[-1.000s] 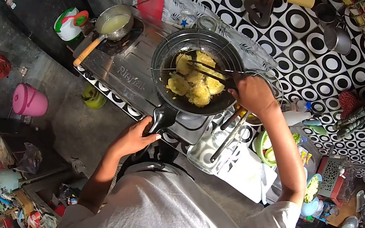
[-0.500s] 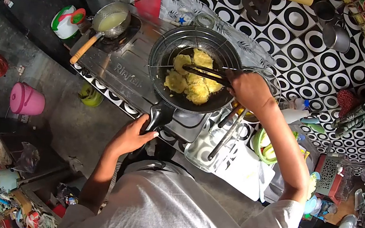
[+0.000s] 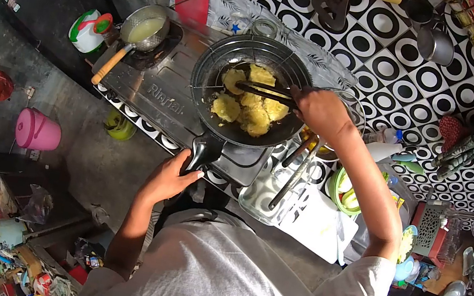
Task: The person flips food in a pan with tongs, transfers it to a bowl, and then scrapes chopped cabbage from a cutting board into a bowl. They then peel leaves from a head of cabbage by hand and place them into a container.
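A dark wok (image 3: 233, 135) sits on the steel stove, with several yellow fritters (image 3: 226, 107) frying in its oil. My left hand (image 3: 167, 181) is closed around the wok's black handle (image 3: 207, 150), at the side nearest my body. Black tongs (image 3: 267, 92) are gripped in my right hand (image 3: 322, 115) over the wok's right rim. Their tips reach left across the pan and overlap the fritters in the middle. A wire rack (image 3: 265, 51) spans the far half of the wok.
A saucepan (image 3: 153, 38) of pale liquid stands on the left burner of the stove (image 3: 160, 118), its wooden handle sticking out. On the right are a glass dish (image 3: 258, 206), a white cutting board (image 3: 318, 229) and a green bowl (image 3: 335, 187) of vegetables. Patterned tiles (image 3: 386, 22) cover the wall behind.
The tongs' tips have shifted slightly left over the fritters, with my right hand barely moved. My left hand stays on the wok handle.
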Available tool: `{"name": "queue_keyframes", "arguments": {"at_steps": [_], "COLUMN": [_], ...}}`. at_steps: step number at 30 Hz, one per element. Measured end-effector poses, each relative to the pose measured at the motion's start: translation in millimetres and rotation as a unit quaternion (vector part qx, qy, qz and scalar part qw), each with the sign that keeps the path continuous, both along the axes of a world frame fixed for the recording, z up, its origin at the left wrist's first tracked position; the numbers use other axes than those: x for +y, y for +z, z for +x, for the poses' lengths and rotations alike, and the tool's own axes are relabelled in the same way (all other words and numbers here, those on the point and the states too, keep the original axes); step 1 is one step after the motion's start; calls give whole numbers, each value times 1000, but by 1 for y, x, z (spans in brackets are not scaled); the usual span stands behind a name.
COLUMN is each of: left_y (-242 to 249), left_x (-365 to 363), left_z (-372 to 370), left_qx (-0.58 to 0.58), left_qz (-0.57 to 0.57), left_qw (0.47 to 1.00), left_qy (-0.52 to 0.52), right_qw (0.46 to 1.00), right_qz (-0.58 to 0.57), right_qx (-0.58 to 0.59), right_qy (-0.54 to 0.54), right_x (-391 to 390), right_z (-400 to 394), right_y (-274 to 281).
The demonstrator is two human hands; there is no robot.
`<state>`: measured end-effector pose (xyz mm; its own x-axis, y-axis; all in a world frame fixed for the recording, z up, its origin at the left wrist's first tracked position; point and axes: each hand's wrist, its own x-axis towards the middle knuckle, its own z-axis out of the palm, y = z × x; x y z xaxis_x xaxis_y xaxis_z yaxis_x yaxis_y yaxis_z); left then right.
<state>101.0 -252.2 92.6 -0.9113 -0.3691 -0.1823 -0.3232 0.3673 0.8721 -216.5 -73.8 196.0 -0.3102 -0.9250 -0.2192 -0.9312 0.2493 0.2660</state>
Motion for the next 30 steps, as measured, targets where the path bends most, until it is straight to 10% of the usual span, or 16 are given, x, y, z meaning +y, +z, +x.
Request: {"name": "queue_keyframes", "arguments": {"at_steps": [30], "left_y": [-1], "left_x": [-1], "left_z": [1], "left_qx": [-30], "left_qz": [21], "left_qw": [999], "left_qy": [1], "right_qw": [993], "right_qz": [-88], "right_qx": [20], "right_qy": [76], "right_x": [33], "right_z": [23], "right_y": [-42]}}
